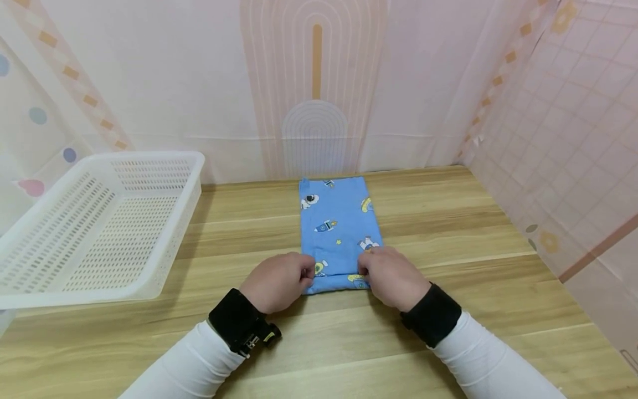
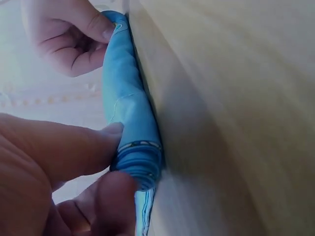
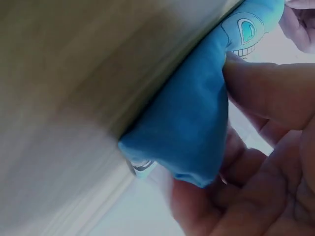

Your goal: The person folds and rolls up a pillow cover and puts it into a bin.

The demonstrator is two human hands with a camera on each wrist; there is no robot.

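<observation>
At the centre of the frame, a folded blue cloth (image 1: 338, 233) lies on the desk (image 1: 448, 233). The left hand (image 1: 277, 281) and right hand (image 1: 394, 278) each pinch a near corner with curled fingers (image 2: 83, 147). A white basket (image 1: 99, 221) sits at the left.

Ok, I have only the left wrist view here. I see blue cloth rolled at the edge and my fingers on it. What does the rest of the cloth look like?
Observer: The blue cloth lies as a long folded strip on the wooden table, printed with rockets and astronauts.
Operator: Does the other hand hold it also?
Observer: Yes, the right hand pinches the near right corner; the left hand pinches the near left one.
Operator: Is anything else on the table?
Observer: A white basket stands to the left, apart from the cloth.
</observation>
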